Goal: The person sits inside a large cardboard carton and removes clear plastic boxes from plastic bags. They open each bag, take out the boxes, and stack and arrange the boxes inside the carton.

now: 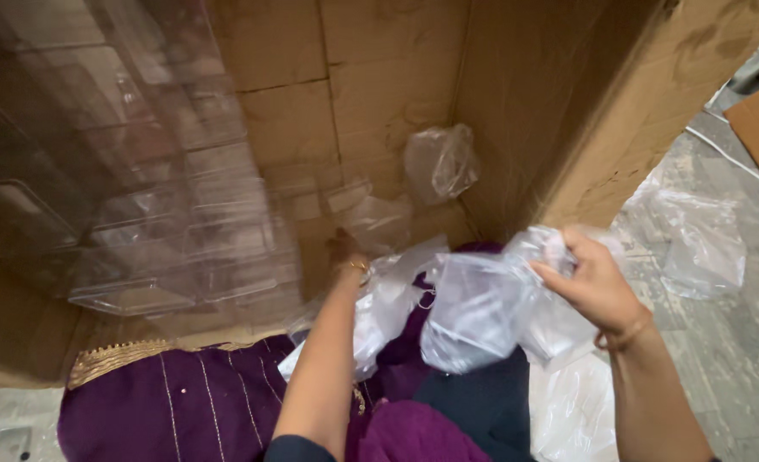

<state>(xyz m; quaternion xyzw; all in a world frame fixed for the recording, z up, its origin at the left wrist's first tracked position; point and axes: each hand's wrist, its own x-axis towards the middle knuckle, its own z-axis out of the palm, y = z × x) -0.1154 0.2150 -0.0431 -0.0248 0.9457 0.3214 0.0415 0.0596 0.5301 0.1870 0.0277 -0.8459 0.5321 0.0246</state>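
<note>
Item: large cardboard box (pixel 371 94), lying open toward the wearer on a grey tiled floor (pixel 730 342). Contents, left side: a nested stack of clear plastic trays (pixel 153 222), apparently leaning against the box's inner wall; the stack looks largely intact. Contents, rear corner: one loose crumpled clear bag (pixel 439 161), not in either hand. Left hand (pixel 345 257): reached deep into the box beside the base of the stack, near a clear wrapping; whether its fingers are closed on anything cannot be told, as the hand is dark and partly hidden. Right hand (pixel 593 287): outside the box mouth, fingers closed around a bunched clear plastic bag (pixel 482 312), held up over the lap. Surroundings: purple embroidered garment (pixel 191 402) across the lap, a further empty clear bag (pixel 700 239) on the floor to the right, white plastic sheet (pixel 572 411) below the right forearm. Progress, as judged: some wrappings already out and discarded, one in hand, one loose in the box, the tray stack yet to be emptied.
</note>
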